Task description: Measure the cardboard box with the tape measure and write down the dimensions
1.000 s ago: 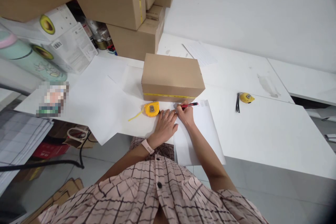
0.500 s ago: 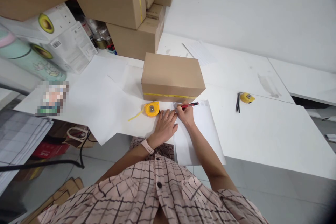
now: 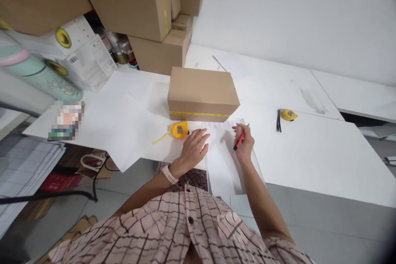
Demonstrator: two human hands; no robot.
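My right hand [image 3: 244,142] holds a red and black pen [image 3: 239,141] over the right part of a white paper sheet [image 3: 221,165]. Fingers apart and with nothing in it, my left hand [image 3: 193,148] is at the sheet's left edge. Just left of its fingertips lies an orange tape measure [image 3: 180,130], its yellow blade pulled out a little. Behind both hands sits a closed cardboard box [image 3: 202,88] with a yellow strip along its front.
Big cardboard boxes [image 3: 123,0] are stacked at the back left, beside a mint bottle [image 3: 46,74] and an avocado-printed carton [image 3: 89,64]. A second tape measure [image 3: 288,115] lies to the right. Loose paper [image 3: 119,111] covers the left tabletop.
My right hand has moved right with the pen, away from my left hand, and the pen has turned. My left hand has lifted or shifted slightly, its fingers more spread.
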